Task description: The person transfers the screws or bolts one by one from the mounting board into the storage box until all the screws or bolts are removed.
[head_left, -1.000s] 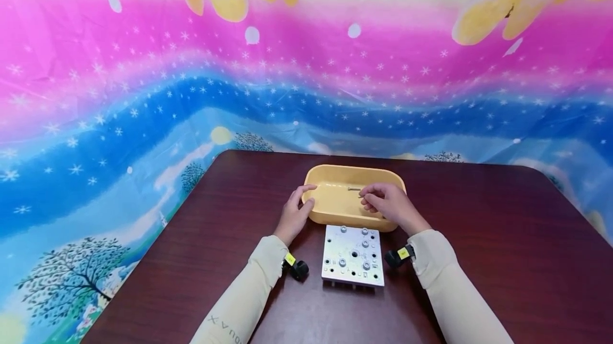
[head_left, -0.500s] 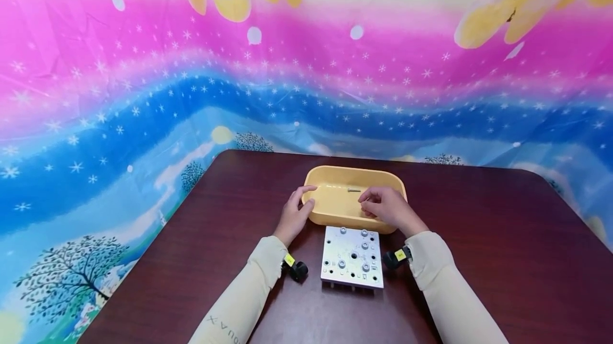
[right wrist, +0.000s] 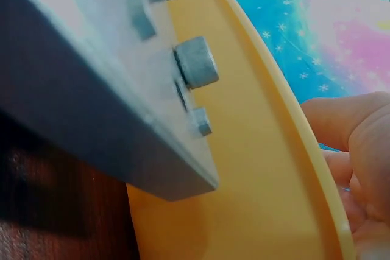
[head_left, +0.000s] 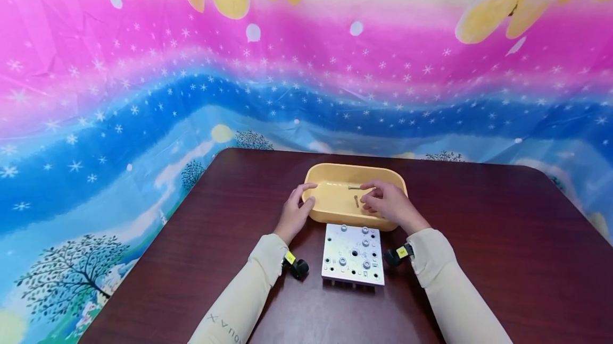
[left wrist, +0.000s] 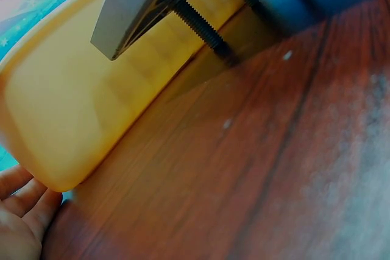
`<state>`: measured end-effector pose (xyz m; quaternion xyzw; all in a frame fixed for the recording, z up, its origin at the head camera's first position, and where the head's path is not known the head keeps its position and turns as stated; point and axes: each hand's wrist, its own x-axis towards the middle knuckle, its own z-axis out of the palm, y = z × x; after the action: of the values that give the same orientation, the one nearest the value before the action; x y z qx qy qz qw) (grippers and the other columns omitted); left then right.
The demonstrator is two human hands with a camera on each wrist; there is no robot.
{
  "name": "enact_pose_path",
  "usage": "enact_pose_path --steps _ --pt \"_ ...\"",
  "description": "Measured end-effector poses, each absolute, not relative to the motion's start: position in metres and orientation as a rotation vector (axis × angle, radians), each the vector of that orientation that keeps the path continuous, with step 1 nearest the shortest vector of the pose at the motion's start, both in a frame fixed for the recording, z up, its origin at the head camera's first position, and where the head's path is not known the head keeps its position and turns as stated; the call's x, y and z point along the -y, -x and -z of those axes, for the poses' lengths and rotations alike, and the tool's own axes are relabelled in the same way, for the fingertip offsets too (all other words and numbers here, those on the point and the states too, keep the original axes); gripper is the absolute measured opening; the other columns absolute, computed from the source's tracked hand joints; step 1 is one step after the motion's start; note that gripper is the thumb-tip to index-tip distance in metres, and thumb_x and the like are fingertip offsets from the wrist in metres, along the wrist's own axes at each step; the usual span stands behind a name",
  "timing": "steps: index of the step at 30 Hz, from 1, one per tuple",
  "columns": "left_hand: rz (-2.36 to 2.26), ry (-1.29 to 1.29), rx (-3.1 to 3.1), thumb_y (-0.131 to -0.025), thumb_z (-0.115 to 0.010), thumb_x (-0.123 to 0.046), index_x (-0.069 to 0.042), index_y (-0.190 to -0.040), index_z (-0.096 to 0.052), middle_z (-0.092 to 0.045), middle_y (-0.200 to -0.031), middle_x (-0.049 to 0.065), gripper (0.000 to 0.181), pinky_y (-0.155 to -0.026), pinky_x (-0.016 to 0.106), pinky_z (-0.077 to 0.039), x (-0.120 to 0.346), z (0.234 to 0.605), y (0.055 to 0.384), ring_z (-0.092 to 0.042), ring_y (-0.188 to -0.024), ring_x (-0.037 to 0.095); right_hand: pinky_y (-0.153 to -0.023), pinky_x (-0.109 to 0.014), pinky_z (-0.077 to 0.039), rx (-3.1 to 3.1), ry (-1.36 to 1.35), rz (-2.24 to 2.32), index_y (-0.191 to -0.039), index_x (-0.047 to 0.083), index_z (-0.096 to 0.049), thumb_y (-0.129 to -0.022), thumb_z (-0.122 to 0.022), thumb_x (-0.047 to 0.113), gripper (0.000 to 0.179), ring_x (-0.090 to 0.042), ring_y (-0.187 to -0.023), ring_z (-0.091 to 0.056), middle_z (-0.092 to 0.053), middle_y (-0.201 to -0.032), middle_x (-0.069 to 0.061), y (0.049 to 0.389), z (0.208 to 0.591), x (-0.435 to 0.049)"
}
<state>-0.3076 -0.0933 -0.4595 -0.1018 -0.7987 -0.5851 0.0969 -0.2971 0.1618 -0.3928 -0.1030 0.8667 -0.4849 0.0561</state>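
Observation:
My left hand (head_left: 293, 215) holds the left end of a yellow plastic tray (head_left: 330, 218), its index finger over the rim and its thumb at the near corner. In the left wrist view, fingers (left wrist: 27, 199) touch the tray's outer corner. Over the tray's right part is my right hand (head_left: 390, 206), thumb and index finger apart, nothing seen between them. One screw (head_left: 356, 201) lies in the tray just left of these fingertips. Another screw (head_left: 354, 188) lies behind it, partly hidden by the index finger.
In front of the tray stands a silver metal plate (head_left: 346, 245) with holes and several socket-head bolts; bolt shanks (left wrist: 198, 22) stick out below. Wrist cameras flank it. The dark red wooden table (head_left: 488, 237) reaches back to a patterned cloth.
The right hand's thumb and index finger have parted. A second screw now shows lying in the tray beside them. My left hand stays on the tray's end.

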Motion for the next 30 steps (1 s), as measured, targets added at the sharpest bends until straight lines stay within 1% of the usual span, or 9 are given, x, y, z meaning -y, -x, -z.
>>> enact_pose_path --steps 6,9,15,30 --pt "1.731 0.298 2.375 -0.094 -0.055 -0.020 -0.028 -0.124 -0.060 -0.051 -0.133 -0.004 0.031 -0.101 0.041 -0.041 0.0925 0.4589 0.3078 -0.044 -0.125 0.014 -0.070 -0.035 -0.057 -2.630 0.317 1.478 -0.128 0.002 -0.055 -0.092 -0.064 0.016 0.040 -0.028 -0.082 -0.068 -0.068 -0.099 -0.018 0.2974 0.3936 -0.1631" --pt "1.730 0.304 2.368 -0.094 -0.055 -0.019 -0.027 -0.124 -0.060 -0.052 -0.133 -0.002 0.031 -0.101 0.042 -0.040 0.0922 0.4584 0.3079 -0.044 -0.125 0.016 -0.071 -0.034 -0.057 -2.633 0.314 1.481 -0.128 0.003 -0.056 -0.092 -0.064 0.018 0.040 -0.027 -0.082 -0.068 -0.067 -0.097 -0.016 0.2967 0.3938 -0.1633" --pt "1.714 0.311 2.373 -0.094 -0.055 -0.022 -0.024 -0.126 -0.060 -0.052 -0.133 0.000 0.032 -0.101 0.042 -0.040 0.0924 0.4578 0.3061 -0.045 -0.125 0.017 -0.072 -0.034 -0.057 -2.612 0.310 1.515 -0.127 0.001 -0.056 -0.093 -0.062 0.013 0.038 -0.027 -0.082 -0.068 -0.066 -0.098 -0.020 0.2952 0.3931 -0.1634" --pt "1.694 0.320 2.373 -0.094 -0.055 -0.024 -0.028 -0.124 -0.060 -0.052 -0.133 -0.001 0.031 -0.100 0.041 -0.041 0.0930 0.4597 0.3074 -0.045 -0.125 0.016 -0.072 -0.034 -0.057 -2.618 0.318 1.514 -0.127 0.001 -0.056 -0.094 -0.061 0.013 0.036 -0.025 -0.082 -0.068 -0.065 -0.101 -0.020 0.2939 0.3930 -0.1630"
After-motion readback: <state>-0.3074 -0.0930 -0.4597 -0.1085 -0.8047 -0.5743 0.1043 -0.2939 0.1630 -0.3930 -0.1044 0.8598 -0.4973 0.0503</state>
